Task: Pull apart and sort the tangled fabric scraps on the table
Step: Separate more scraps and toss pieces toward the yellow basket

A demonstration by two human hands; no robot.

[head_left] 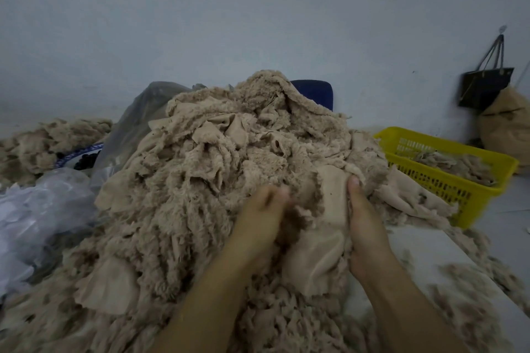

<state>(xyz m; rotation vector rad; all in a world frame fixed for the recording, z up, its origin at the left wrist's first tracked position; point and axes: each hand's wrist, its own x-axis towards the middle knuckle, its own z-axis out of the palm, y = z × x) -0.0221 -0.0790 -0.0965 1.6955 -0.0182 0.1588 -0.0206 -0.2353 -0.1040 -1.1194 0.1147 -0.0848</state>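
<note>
The pile of fabric scraps (218,169), beige fleece knotted into one heap, covers most of the table (424,252) and rises just beyond both hands. At its near edge lies a smooth-backed scrap (318,252), and this is the piece being worked. The right hand (367,226) grips its right border, thumb pressed flat on top and the other fingers tucked out of sight beneath. The left hand (258,218) is pushed into the fluff just left of that grip. It is blurred, so I cannot tell whether its fingers have closed on anything.

To do this step well, I judge the left hand should pin the neighbouring fleece close to the grip while the right draws the scrap slowly toward the body, low and sideways, so the loops slip free rather than dragging the heap along.

Both forearms reach in from the near edge, wrists low, backs of the hands up. Right of the grip a yellow basket (447,146) holds a few scraps, and far left lie plastic bags (37,209).
</note>
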